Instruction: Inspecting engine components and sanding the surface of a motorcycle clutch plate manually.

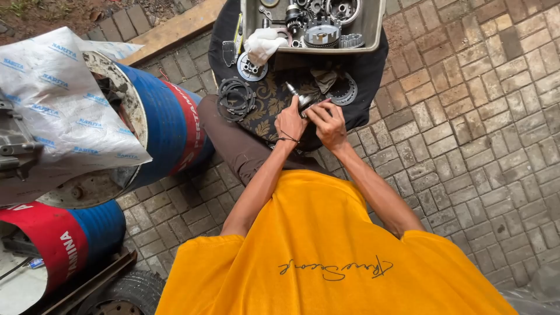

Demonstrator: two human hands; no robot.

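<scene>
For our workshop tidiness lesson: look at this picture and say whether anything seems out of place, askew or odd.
Both blue and red metal drums lie on their sides rather than upright. Black ring-shaped plates sit in a loose, uneven pile on the dark patterned cloth, outside the grey parts tray. Nothing looks spilled.

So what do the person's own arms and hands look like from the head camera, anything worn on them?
Both arms are bare from short orange sleeves down. The left hand has a thin dark band around the wrist; the right hand shows no band, ring or watch. No gloves on either hand. The fingers are bare.
</scene>
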